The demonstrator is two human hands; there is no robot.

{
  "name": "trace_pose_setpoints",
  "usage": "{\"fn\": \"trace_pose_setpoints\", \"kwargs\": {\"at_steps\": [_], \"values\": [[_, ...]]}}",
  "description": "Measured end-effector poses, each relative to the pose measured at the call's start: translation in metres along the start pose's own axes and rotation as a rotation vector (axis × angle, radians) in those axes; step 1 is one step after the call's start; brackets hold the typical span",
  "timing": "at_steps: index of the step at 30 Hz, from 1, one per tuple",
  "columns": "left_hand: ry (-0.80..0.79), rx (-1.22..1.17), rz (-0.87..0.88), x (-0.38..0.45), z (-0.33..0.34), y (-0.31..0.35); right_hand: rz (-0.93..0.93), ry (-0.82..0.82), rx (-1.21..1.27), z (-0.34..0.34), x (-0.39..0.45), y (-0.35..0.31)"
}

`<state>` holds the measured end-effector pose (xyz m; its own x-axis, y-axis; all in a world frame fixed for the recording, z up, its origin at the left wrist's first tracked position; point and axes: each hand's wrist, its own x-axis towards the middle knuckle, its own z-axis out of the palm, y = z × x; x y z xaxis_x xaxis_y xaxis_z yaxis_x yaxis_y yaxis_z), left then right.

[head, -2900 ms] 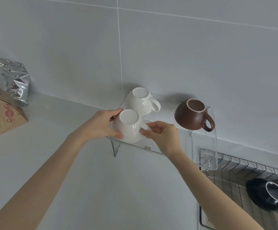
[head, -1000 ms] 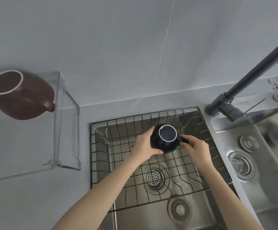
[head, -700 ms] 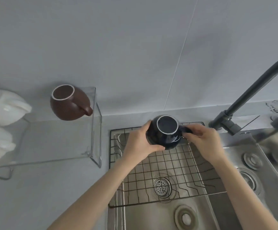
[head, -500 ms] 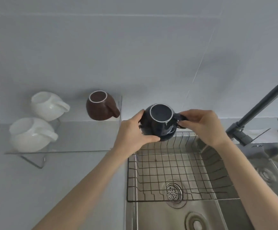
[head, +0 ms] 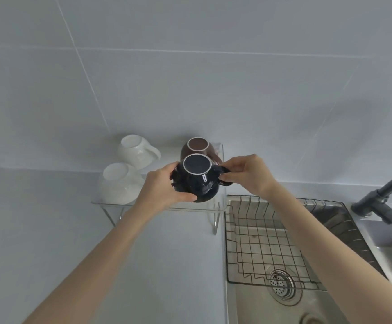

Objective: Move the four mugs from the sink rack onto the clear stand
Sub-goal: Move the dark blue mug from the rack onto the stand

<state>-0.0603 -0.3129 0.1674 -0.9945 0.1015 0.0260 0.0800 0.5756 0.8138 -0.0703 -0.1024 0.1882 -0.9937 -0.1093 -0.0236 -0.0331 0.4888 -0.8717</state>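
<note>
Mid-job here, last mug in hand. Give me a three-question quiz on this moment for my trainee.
1. True or false: the sink rack holds no mugs now.
2. Which mug do both hands carry? A white, B brown, C dark blue.
3. How many mugs already sit on the clear stand?

Key
1. True: the visible wire grid is bare.
2. C: the left hand cups the dark blue mug, upside down, and the right hand pinches its handle.
3. Three: the rear white mug, the front white mug and the brown mug.
</note>
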Motion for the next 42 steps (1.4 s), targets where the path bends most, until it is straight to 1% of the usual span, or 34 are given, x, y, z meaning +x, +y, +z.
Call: {"fn": "trace_pose_setpoints", "kwargs": {"at_steps": [4,10,23,27,29,32,33,34,35,37,39,42], "values": [[-0.026,-0.032,-0.020,0.003,-0.003,-0.015,0.031,0.011,-0.031,0.017,0.007,0.004],[-0.050,-0.047,-0.022,0.014,0.007,-0.030,0.051,0.029,-0.083,0.023,0.014,0.012],[-0.038,-0.065,-0.018,0.011,0.015,-0.041,0.063,0.005,-0.014,0.032,0.013,0.027],[-0.046,-0.072,-0.024,0.009,0.016,-0.042,0.057,0.021,0.017,0.034,0.014,0.030],[-0.081,-0.031,-0.011,0.008,0.014,-0.040,0.065,0.016,0.036,0.033,0.014,0.031],[-0.219,0.046,-0.039,0.016,-0.001,-0.035,0.127,-0.096,0.126,0.026,0.014,0.028],[-0.246,0.034,-0.061,0.020,-0.007,-0.030,0.139,-0.094,0.132,0.023,0.015,0.028],[-0.244,0.002,-0.076,0.025,-0.013,-0.024,0.135,-0.042,0.126,0.020,0.016,0.027],[-0.212,-0.056,-0.088,0.033,-0.017,-0.021,0.124,0.046,0.129,0.018,0.018,0.027],[-0.155,-0.223,-0.134,0.053,-0.021,-0.018,0.131,0.200,0.179,0.020,0.019,0.026],[-0.139,-0.323,-0.160,0.072,-0.017,-0.020,0.153,0.226,0.247,0.030,0.017,0.026],[-0.160,-0.375,-0.210,0.093,-0.002,-0.032,0.192,0.198,0.322,0.050,0.011,0.023]]}}
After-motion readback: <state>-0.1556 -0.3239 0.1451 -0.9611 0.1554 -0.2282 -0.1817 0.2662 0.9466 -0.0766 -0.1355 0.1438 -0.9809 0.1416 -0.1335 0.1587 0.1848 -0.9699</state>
